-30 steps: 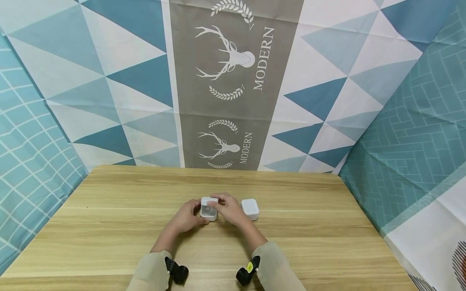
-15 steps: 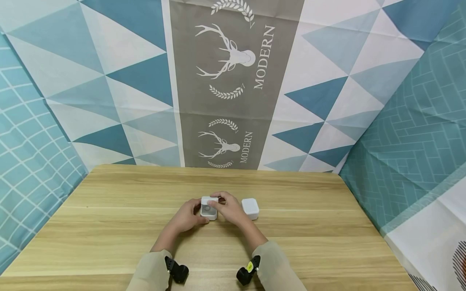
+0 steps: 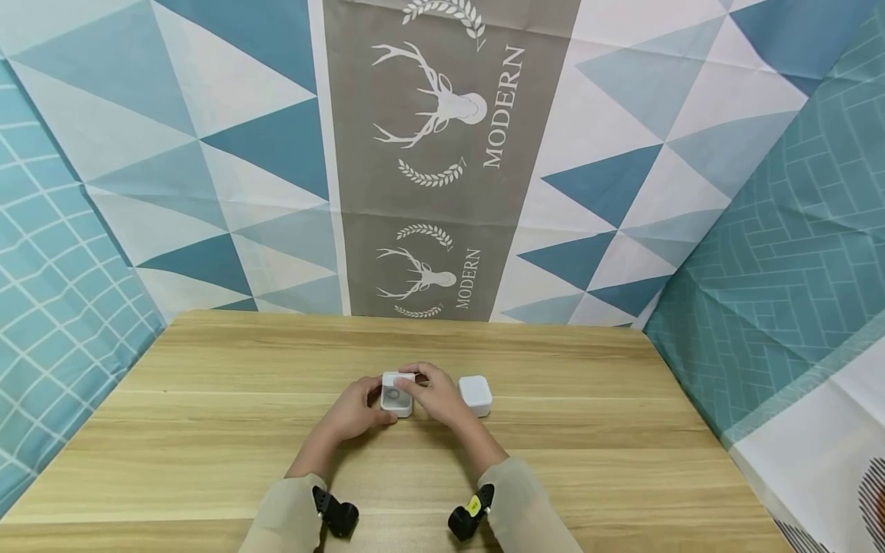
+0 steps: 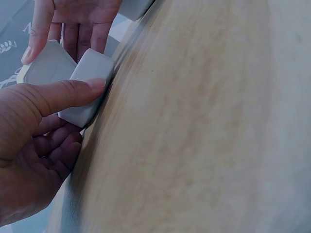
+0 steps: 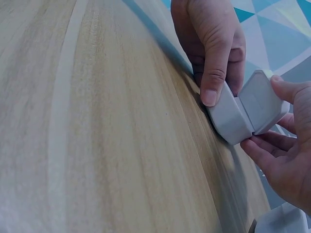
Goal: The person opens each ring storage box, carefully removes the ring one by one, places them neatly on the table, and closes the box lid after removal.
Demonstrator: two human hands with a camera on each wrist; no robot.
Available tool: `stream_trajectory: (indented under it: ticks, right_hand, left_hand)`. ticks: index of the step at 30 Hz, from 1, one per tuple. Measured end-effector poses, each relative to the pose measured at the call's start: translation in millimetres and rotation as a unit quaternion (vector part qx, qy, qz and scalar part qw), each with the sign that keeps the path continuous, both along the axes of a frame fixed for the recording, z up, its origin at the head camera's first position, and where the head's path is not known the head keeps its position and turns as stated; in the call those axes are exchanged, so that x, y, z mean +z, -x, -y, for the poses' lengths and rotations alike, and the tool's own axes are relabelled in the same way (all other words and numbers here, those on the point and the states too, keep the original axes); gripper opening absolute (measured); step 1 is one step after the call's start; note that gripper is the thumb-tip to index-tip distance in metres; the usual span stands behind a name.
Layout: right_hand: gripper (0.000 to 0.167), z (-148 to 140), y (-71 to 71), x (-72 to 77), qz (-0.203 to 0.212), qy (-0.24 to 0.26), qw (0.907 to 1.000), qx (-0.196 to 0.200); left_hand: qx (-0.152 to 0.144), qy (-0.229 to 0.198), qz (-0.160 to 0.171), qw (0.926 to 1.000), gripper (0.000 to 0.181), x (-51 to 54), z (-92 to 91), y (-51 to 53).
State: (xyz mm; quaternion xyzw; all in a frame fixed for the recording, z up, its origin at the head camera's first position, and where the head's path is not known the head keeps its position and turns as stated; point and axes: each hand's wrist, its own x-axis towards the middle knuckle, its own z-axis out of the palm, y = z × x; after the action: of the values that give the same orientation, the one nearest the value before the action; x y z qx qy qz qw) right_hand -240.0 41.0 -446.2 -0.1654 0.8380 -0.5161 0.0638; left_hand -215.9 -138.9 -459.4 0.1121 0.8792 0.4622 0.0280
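The largest thing is a patterned backdrop (image 3: 242, 153), blue, grey and white, rising beyond the desk at 12 o'clock in the head view. The wood-grain desk (image 3: 553, 430) spreads below it. Two beige sleeves (image 3: 528, 503) reach in over the desk from 5 and 7 o'clock. Of the hands, the left hand (image 3: 354, 412) comes to the open box from about 8 o'clock, and the right hand (image 3: 439, 398) from 3. The left grip is closed up around the body of the box, thumb on its 6 o'clock side and fingers on the other side. The right grip is a pinch on the lid, thumb on the inner face and fingers behind. Each wrist carries a black camera (image 3: 341, 519). The white open box (image 3: 397, 412) sits just below the middle of the head view, between the hands. A white closed box (image 3: 475, 395) rests on the desk at 3 o'clock from it, just beyond the right hand. The raised lid (image 5: 264, 102) stands tilted back at the open box's 12 o'clock edge. Smallest is a round grey outline (image 3: 393, 393) inside the open box; what it is, I cannot tell.
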Motion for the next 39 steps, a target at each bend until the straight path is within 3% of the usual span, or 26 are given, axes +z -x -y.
stream_trajectory:
  ticks: [39]
  right_hand:
    - [0.043, 3.4, 2.9, 1.7, 0.018, 0.002, 0.9995, -0.026]
  left_hand:
    - [0.007, 0.018, 0.005, 0.9998, 0.069, 1.3, -1.3, 0.2]
